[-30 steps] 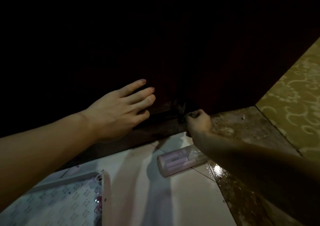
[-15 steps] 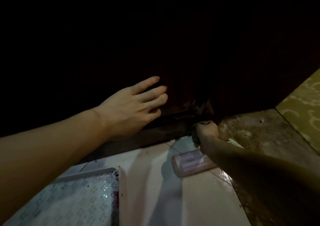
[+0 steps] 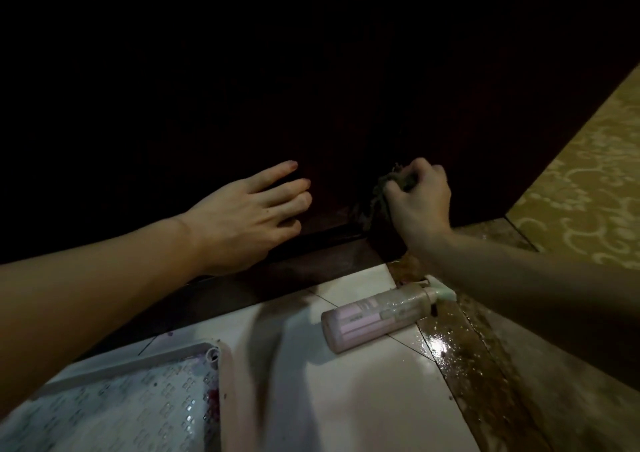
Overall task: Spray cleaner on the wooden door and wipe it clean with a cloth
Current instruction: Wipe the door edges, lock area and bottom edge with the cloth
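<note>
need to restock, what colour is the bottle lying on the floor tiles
Pale pink bottle with a light green pump top, seen in the head view.

The left hand lies flat, fingers spread, low on the dark wooden door. Right of it, the right hand bunches a cloth against the door. A spray bottle lies on the floor below the door.

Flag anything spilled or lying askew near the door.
The cleaner bottle lies tipped on its side on the white floor tiles, and a wet, glistening patch covers the dark strip beside it.
</note>
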A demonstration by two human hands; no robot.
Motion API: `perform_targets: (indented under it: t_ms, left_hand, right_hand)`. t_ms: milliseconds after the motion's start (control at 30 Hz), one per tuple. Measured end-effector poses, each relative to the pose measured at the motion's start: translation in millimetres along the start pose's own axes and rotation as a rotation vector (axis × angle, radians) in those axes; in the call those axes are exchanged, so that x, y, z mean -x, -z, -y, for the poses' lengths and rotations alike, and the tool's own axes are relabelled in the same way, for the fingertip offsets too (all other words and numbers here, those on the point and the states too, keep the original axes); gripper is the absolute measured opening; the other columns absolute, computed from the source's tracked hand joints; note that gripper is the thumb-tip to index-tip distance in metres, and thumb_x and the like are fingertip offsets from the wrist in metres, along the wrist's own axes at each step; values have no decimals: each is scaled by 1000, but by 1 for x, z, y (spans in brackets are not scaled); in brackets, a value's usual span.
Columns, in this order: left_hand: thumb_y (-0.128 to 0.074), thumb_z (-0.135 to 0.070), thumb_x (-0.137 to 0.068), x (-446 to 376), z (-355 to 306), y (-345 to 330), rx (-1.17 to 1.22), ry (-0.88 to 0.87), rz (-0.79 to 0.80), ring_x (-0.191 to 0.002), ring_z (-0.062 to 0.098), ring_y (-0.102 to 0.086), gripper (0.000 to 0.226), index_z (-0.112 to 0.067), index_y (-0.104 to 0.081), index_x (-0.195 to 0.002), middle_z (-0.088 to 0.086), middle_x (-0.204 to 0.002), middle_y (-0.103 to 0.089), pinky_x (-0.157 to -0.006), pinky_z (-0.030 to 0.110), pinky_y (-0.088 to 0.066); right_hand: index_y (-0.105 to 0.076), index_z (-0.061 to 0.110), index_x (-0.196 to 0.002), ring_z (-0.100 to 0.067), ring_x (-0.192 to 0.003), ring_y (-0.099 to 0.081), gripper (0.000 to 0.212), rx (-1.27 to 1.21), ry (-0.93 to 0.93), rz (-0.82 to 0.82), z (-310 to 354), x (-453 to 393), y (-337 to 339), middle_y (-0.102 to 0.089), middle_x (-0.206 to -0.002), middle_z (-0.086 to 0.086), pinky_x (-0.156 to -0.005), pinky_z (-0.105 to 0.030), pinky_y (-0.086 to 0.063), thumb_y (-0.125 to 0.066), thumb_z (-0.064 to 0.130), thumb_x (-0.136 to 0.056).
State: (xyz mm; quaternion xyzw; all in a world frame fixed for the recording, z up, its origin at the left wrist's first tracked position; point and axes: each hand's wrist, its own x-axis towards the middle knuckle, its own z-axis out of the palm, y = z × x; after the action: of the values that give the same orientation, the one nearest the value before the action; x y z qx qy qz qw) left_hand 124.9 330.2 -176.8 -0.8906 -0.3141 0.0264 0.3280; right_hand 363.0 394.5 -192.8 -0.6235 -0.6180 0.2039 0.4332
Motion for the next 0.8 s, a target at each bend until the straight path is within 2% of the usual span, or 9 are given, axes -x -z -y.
perform_targets:
  t_ms: [67,167,300,367,433,500,567,667,800]
  left_hand:
    - [-62,-19,-70,2,0,1,-1,3,-5,-125,42,-49,33,-4,-72,-98,26,-124,-59,-113,55,-15]
    - [-66,-20,-70,5,1,2,-4,8,3,-127,42,-47,33,-4,-71,-98,27,-126,-58,-113,56,-14]
    - [-69,-19,-69,10,4,6,-3,9,6,-127,43,-47,33,-3,-71,-98,27,-126,-57,-113,56,-14]
    - [-66,-19,-70,12,5,8,-7,10,3,-127,43,-47,32,-3,-71,-97,28,-125,-58,-113,56,-14]
    - [-65,-19,-71,13,6,9,-16,13,4,-127,42,-47,31,-3,-71,-98,27,-125,-58,-113,55,-15]
    - [-65,-20,-73,14,7,10,-23,17,-1,-128,42,-47,31,-4,-71,-98,26,-125,-58,-114,55,-13]
    - [-59,-20,-73,14,9,11,-19,12,-18,-126,42,-48,32,-3,-72,-97,27,-124,-59,-114,54,-11]
    - [-63,-22,-71,13,9,13,-31,2,-15,-126,42,-49,34,-5,-72,-99,26,-124,-59,-114,53,-11]
    - [-61,-21,-72,14,9,12,-10,2,-29,-124,42,-51,33,-4,-72,-98,26,-122,-60,-114,53,-12]
  right_hand:
    - [-50,17,-92,-7,-84,-43,14,67,17,12,1,4,-4,-38,-110,1,-68,-11,-38,-63,14,-92]
    - [-50,16,-91,-11,-84,-43,13,116,-73,27,-11,14,-23,-34,-110,1,-77,-20,-38,-62,12,-92]
    - [-52,13,-93,-16,-80,-43,7,115,-268,58,-30,27,-49,-37,-116,-5,-79,-28,-41,-58,10,-93]
    - [-52,11,-92,-13,-72,-41,4,79,-359,54,-34,31,-57,-38,-117,-7,-83,-30,-43,-55,9,-93]
    - [-52,11,-91,-14,-74,-43,4,59,-410,55,-33,31,-59,-40,-117,-7,-86,-30,-43,-55,8,-93]
    - [-55,13,-88,-22,-82,-51,6,78,-393,65,-29,29,-58,-49,-118,-10,-88,-37,-49,-60,12,-90]
    - [-56,17,-83,-25,-85,-57,10,43,-331,60,-20,24,-52,-55,-114,-13,-84,-42,-54,-64,15,-88]
    - [-54,27,-75,-24,-85,-63,18,-56,-264,-11,-4,13,-40,-59,-109,-10,-78,-43,-58,-68,19,-84]
    - [-57,30,-77,-22,-87,-62,15,-98,-191,-71,13,9,-36,-60,-108,-8,-74,-38,-58,-67,22,-85]
